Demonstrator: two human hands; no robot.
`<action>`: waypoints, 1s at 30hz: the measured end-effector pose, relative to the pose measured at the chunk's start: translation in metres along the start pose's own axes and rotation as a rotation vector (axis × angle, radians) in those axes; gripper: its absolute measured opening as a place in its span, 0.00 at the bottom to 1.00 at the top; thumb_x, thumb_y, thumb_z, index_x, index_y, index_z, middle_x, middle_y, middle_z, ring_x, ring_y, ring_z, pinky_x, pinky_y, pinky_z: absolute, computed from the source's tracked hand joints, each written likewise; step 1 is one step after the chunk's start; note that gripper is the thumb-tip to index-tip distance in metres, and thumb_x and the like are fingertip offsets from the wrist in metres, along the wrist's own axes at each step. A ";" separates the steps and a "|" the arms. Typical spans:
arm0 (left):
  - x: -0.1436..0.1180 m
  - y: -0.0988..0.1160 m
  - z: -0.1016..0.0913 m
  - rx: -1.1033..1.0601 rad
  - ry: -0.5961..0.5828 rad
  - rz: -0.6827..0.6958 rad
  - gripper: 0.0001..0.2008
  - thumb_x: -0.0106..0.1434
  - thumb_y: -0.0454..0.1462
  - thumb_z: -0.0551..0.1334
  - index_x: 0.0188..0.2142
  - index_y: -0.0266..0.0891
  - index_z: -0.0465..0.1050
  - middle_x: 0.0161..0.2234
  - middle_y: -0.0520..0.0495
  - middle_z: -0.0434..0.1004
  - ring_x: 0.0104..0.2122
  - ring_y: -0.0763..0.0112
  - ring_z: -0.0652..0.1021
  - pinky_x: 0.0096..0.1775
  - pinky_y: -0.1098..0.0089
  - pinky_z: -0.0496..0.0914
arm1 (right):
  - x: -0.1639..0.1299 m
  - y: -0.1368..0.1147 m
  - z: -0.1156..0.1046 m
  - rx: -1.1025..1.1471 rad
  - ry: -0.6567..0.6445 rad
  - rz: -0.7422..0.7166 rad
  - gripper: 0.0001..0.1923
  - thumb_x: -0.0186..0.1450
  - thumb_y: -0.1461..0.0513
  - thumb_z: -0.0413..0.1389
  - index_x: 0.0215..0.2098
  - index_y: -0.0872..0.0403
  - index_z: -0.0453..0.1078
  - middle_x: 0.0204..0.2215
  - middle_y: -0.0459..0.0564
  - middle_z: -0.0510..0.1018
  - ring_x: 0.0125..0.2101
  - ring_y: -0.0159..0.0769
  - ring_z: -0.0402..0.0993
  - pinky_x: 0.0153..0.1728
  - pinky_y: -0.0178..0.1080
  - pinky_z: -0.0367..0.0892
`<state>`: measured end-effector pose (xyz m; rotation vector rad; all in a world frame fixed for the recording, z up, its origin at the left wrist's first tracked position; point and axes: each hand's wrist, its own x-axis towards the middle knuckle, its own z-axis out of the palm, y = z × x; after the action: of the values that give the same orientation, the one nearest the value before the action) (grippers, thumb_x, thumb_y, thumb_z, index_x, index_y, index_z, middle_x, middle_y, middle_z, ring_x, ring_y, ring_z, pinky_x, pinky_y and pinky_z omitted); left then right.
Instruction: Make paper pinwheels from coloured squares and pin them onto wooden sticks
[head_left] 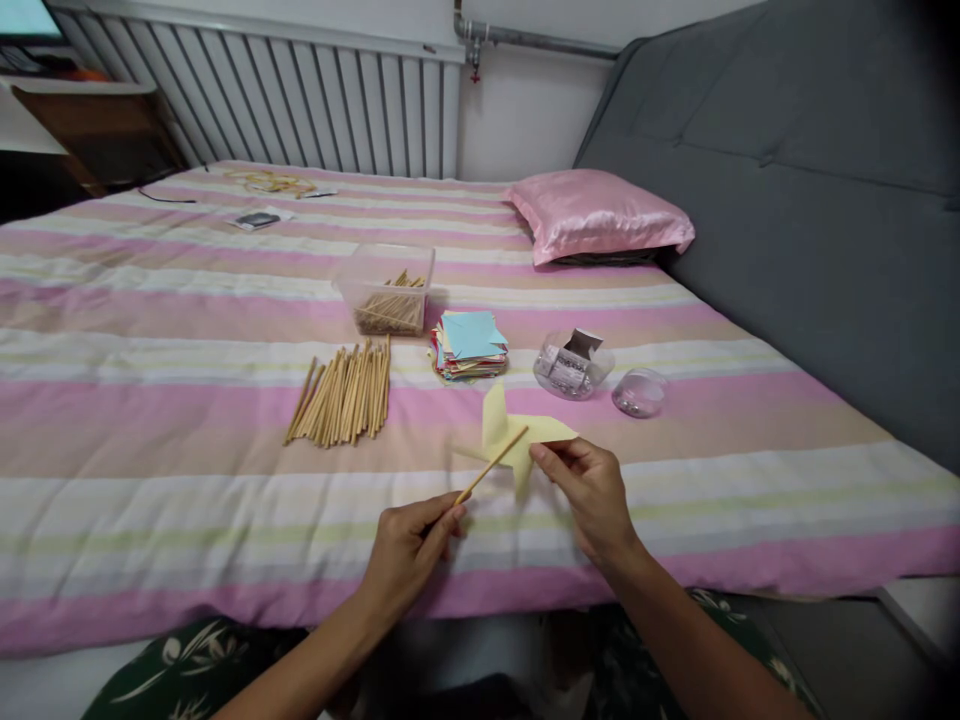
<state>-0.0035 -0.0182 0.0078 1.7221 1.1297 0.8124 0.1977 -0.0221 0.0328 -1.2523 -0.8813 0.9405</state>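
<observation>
My left hand (418, 545) is closed around the lower end of a thin wooden stick (491, 466). The stick slants up to the right, its tip over the middle of a pale yellow paper pinwheel (517, 445). With thumb and fingers pinched, my right hand (589, 490) grips the pinwheel's right side. One vane points up, another down, and the left one looks blurred. Whatever joins the stick and the paper is too small to make out. Both hands are above the near edge of the bed.
Beyond my hands lie a bundle of sticks (345, 395), a clear box of sticks (386, 290) and a stack of cut paper squares (471, 345). To the right stand a clear bowl with packets (574, 368) and a small clear tub (640, 393). A pink pillow (600, 215) lies farther back.
</observation>
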 end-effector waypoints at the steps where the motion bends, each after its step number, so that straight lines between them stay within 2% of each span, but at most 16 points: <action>1: 0.000 0.000 0.000 -0.019 0.004 -0.007 0.15 0.62 0.41 0.56 0.41 0.36 0.77 0.21 0.50 0.73 0.16 0.76 0.71 0.22 0.76 0.67 | -0.001 0.000 0.001 0.008 -0.015 -0.001 0.10 0.51 0.57 0.64 0.29 0.55 0.75 0.28 0.49 0.79 0.31 0.38 0.73 0.34 0.39 0.68; 3: -0.001 0.000 0.000 -0.051 0.012 -0.021 0.15 0.62 0.41 0.56 0.42 0.36 0.77 0.21 0.50 0.74 0.16 0.76 0.71 0.22 0.76 0.67 | -0.003 0.000 0.004 0.014 -0.058 -0.003 0.12 0.53 0.57 0.63 0.33 0.55 0.75 0.31 0.50 0.79 0.34 0.40 0.73 0.37 0.41 0.68; 6: -0.001 0.000 0.000 -0.077 0.014 -0.035 0.15 0.62 0.41 0.57 0.42 0.36 0.76 0.22 0.50 0.74 0.16 0.76 0.71 0.22 0.76 0.68 | -0.007 0.002 0.008 -0.025 -0.095 0.010 0.12 0.54 0.57 0.62 0.33 0.55 0.76 0.31 0.49 0.79 0.33 0.39 0.73 0.35 0.40 0.68; 11: -0.001 -0.001 0.000 -0.105 0.015 -0.034 0.15 0.61 0.41 0.57 0.42 0.36 0.76 0.22 0.50 0.75 0.16 0.76 0.71 0.21 0.75 0.68 | -0.010 0.007 0.010 -0.080 -0.087 0.016 0.13 0.54 0.55 0.62 0.33 0.56 0.76 0.27 0.47 0.77 0.29 0.37 0.71 0.30 0.36 0.66; 17: -0.001 -0.001 0.000 -0.108 0.004 -0.046 0.15 0.61 0.41 0.57 0.43 0.35 0.76 0.22 0.49 0.75 0.17 0.76 0.72 0.23 0.75 0.69 | -0.011 0.006 0.010 -0.085 -0.071 0.006 0.12 0.54 0.55 0.62 0.31 0.56 0.75 0.25 0.46 0.76 0.27 0.35 0.69 0.29 0.34 0.64; 21: -0.001 -0.002 0.001 -0.128 0.003 -0.054 0.16 0.62 0.41 0.56 0.44 0.34 0.75 0.24 0.49 0.75 0.18 0.75 0.73 0.24 0.74 0.69 | -0.011 0.000 0.007 -0.012 -0.106 -0.026 0.15 0.54 0.55 0.62 0.37 0.54 0.73 0.31 0.48 0.78 0.33 0.38 0.72 0.33 0.36 0.66; 24: 0.000 -0.002 0.001 -0.104 0.009 -0.036 0.15 0.62 0.40 0.57 0.42 0.35 0.76 0.23 0.49 0.75 0.18 0.75 0.72 0.24 0.75 0.69 | -0.008 -0.001 0.003 0.063 -0.088 -0.059 0.18 0.57 0.53 0.58 0.42 0.54 0.72 0.37 0.52 0.78 0.38 0.40 0.72 0.38 0.39 0.67; 26: 0.001 -0.002 0.000 -0.071 0.003 -0.013 0.14 0.62 0.40 0.57 0.41 0.35 0.77 0.23 0.49 0.75 0.18 0.75 0.72 0.24 0.75 0.68 | -0.005 0.000 0.000 0.080 -0.044 -0.038 0.17 0.58 0.53 0.58 0.41 0.55 0.72 0.37 0.52 0.78 0.38 0.40 0.73 0.38 0.39 0.67; 30: 0.001 -0.002 -0.001 -0.027 -0.021 0.015 0.14 0.62 0.39 0.56 0.40 0.36 0.77 0.23 0.49 0.75 0.18 0.75 0.73 0.24 0.75 0.68 | -0.002 0.003 -0.002 0.070 0.005 0.013 0.12 0.53 0.57 0.63 0.34 0.53 0.74 0.32 0.49 0.79 0.34 0.38 0.73 0.37 0.39 0.67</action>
<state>-0.0042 -0.0169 0.0066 1.7152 1.0880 0.8137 0.1984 -0.0240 0.0295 -1.2008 -0.8304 0.9705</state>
